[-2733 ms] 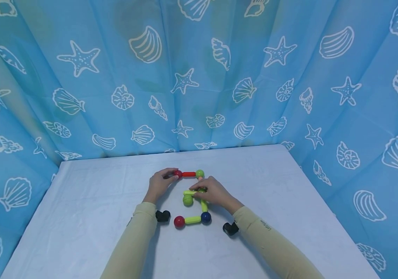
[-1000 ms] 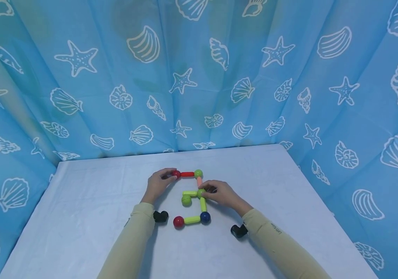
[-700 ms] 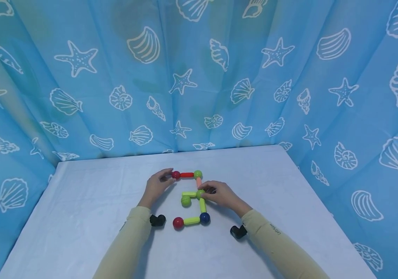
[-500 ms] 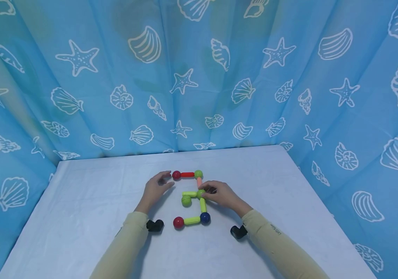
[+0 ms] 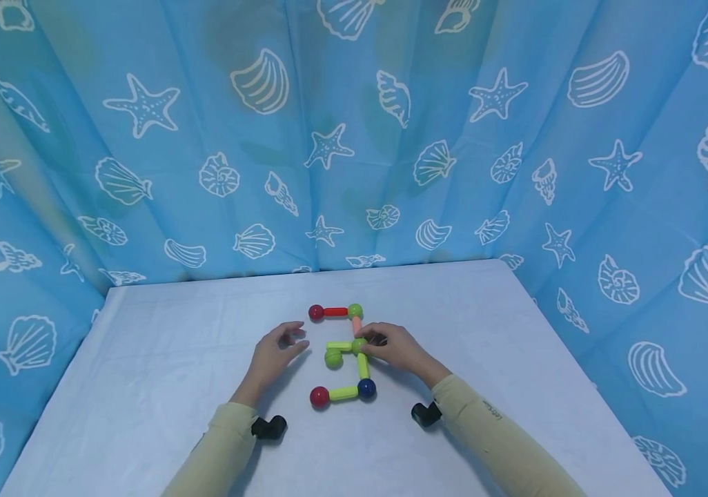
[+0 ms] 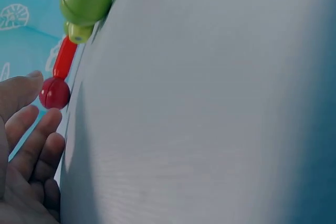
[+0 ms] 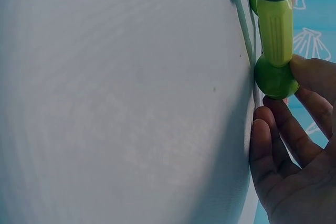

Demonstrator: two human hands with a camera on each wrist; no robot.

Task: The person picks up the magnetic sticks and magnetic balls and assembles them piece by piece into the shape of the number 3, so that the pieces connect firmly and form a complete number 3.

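Magnetic balls and rods lie joined on the table in a figure with three arms pointing left. My right hand pinches the green ball at its middle joint between thumb and fingers. A pink rod runs from there to the far green ball, then a red rod and a red ball. The middle yellow-green rod ends at another green ball. Nearer me are a blue ball and a second red ball. My left hand is empty, fingers relaxed, left of the figure.
A white cloth covers the table. Behind and beside it hangs a blue curtain with white shell prints. Black wrist cameras stick out beneath both sleeves, the left one close over the cloth.
My left hand has let go of the far red ball and drawn back toward me. My right hand has shifted off the middle rod and stays at the middle green ball.
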